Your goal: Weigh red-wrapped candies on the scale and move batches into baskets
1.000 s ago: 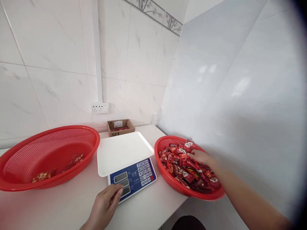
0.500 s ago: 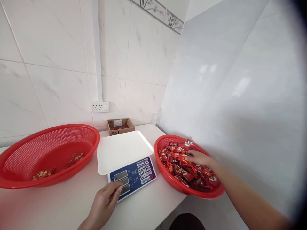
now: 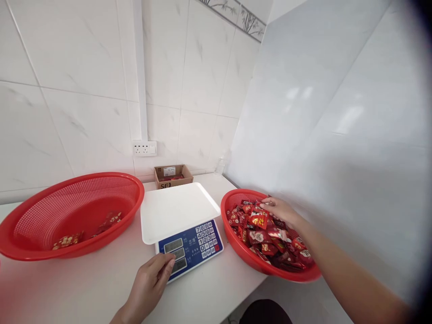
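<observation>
My left hand rests on the counter with its fingertips curled against the front left corner of the blue-faced scale. The scale's white weighing pan is bare. My right hand reaches into the red basket on the right and closes its fingers on red sweet packets lifted from the pile. That basket overhangs the counter's right edge.
A large red mesh basket on the left holds a few red packets. A small cardboard box stands at the back wall under a wall socket. A clear bottle stands in the corner. White tiled walls close the back and right.
My right hand has moved a little toward the far rim of the right basket and raised some packets out of the pile. My left hand has stayed at the scale.
</observation>
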### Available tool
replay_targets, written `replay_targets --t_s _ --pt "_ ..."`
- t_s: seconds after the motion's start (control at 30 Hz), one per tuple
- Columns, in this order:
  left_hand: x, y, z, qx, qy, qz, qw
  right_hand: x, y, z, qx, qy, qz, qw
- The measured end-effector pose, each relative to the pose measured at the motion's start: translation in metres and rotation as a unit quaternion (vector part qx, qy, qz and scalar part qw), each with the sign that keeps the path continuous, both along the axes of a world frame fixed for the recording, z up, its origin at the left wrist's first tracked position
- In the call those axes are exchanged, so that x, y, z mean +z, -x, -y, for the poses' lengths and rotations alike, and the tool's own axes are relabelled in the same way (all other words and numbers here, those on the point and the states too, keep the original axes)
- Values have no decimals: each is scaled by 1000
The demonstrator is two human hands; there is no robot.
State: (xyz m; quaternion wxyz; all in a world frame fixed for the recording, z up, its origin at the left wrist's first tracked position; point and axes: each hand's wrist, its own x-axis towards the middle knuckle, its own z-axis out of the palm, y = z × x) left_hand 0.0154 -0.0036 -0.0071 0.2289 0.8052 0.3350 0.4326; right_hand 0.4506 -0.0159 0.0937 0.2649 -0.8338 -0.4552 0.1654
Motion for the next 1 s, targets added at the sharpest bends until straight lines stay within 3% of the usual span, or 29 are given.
replay_targets --t_s 0.13,0.33,0.47,0.57,0.7,0.87,1.0 --pt "0 1 0 0 -3 -1 1000 1 -5 6 34 33 16 999" --pt "-1 1 -1 -1 6 -10 1000 -21 -14 35 162 207 39 964" --pt "-1 -1 0 -4 13 -17 1000 -38 -18 42 109 124 91 982" --pt "0 -1 1 -4 14 -17 1000 -40 -24 40 51 77 96 991" --pt "0 -1 0 -1 18 -17 1000 -34 -31 41 34 66 63 995" --pt "0 -1 0 -2 18 -19 1000 -36 -28 45 130 110 47 984" --pt "1 -1 1 0 12 -20 1000 -42 -24 39 66 102 91 988"
